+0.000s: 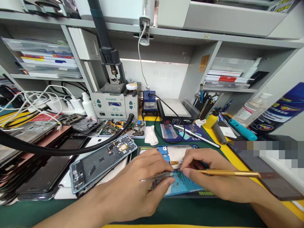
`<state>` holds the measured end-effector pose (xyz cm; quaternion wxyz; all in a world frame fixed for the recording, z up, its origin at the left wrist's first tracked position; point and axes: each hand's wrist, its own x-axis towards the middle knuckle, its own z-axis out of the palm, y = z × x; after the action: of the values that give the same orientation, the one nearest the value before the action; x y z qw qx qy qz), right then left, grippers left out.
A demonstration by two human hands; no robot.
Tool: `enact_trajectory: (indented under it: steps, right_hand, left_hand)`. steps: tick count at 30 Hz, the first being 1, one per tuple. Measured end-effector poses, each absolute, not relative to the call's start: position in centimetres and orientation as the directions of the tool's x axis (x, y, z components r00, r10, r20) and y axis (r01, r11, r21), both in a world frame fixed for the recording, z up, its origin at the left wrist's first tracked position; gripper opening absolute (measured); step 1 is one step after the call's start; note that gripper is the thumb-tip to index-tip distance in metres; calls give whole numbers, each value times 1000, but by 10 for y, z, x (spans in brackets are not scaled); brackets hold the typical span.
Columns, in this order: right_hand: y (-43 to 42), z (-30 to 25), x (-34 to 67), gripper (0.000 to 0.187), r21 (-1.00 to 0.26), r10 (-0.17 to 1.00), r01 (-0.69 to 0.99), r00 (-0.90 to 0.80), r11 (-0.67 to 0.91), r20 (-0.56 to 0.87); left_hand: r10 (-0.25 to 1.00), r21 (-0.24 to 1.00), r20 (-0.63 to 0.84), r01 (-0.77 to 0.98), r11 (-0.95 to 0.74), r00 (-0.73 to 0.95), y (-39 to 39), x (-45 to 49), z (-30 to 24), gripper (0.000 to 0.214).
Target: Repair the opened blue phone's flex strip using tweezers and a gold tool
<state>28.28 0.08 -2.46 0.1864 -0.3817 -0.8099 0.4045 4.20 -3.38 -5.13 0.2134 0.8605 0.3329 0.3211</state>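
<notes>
Silver tweezers [156, 176] are in my left hand [140, 180], the fingers closed around them. My right hand [211, 174] is pinched on a slim gold-handled tool [230, 173]; its working tip is hidden behind the fingers. Both hands meet over an opened phone [175, 153] on a dark mat, with a silver battery area, a blue board and a small orange flex piece [174, 162] showing. A light blue sheet or panel [181, 183] lies at the phone's near side, partly under my fingers. What the tips touch cannot be made out.
A blue-edged phone frame [102, 161] and stacked phones [52, 164] lie left. A thick black hose [71, 150] arcs in front of a hot-air station [115, 106]. A soldering stand [150, 103] and heating plate [177, 110] stand behind. Bottles and a teal tool [242, 128] are right.
</notes>
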Motion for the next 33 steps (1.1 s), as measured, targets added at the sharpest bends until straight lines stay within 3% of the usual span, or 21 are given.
enact_trajectory:
  steps: [33]
  right_hand:
    - [0, -24, 282, 13, -801, 772, 462, -636, 381, 1]
  left_hand:
    - [712, 583, 376, 445, -679, 594, -36, 41, -51, 18]
